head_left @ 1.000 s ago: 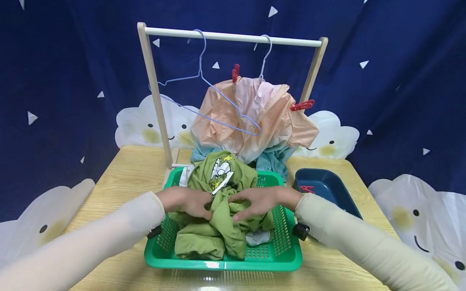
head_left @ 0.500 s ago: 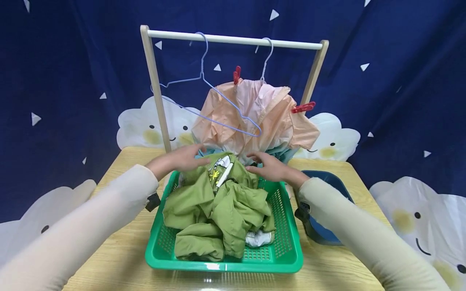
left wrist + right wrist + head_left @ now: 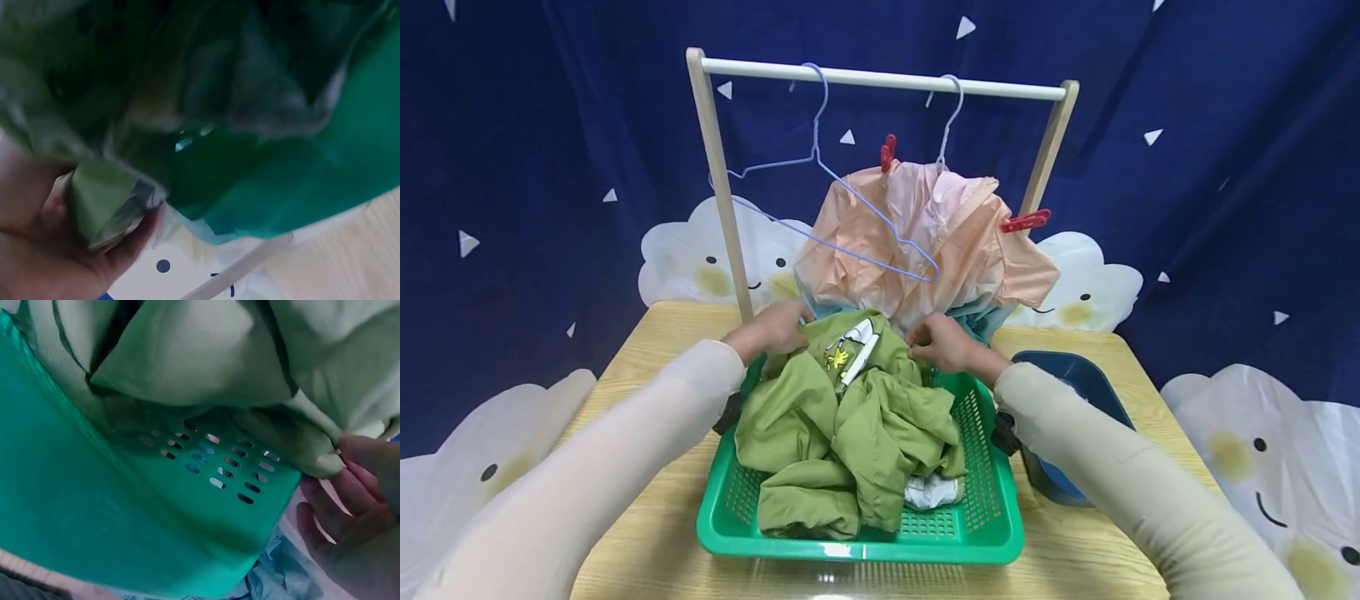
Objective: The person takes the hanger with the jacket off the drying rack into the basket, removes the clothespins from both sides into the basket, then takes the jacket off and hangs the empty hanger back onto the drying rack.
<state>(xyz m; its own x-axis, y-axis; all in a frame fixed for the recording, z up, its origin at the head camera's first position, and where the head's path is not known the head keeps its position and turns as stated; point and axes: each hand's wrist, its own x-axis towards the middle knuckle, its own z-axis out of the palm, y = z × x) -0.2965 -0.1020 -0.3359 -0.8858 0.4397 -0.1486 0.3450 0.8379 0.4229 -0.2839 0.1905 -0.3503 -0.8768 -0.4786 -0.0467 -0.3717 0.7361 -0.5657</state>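
Note:
A crumpled green garment (image 3: 887, 425) with a white and yellow cartoon print lies in the green plastic basket (image 3: 857, 547). At its far left edge my left hand (image 3: 777, 327) grips the cloth; the left wrist view has green fabric (image 3: 100, 194) between the thumb and fingers of that hand (image 3: 62, 256). On the opposite side my right hand (image 3: 945, 342) pinches the garment's far right edge. Close up in the right wrist view, thumb and forefinger of this hand (image 3: 356, 506) meet at the hem above the basket's perforated wall (image 3: 212, 469). Folds hide most of the basket floor.
Behind the basket stands a rack (image 3: 880, 78) with a bare blue hanger (image 3: 816, 150). Beside it hangs a peach and blue garment (image 3: 917, 242) with red clothespins (image 3: 1025, 221). A dark blue tray (image 3: 1086, 379) sits right on the wooden table (image 3: 647, 467).
Both hands have moved from the garment's middle to its far edge, passing apart and relaxed, and now hold the cloth there. The green garment lies spread slightly flatter in the basket.

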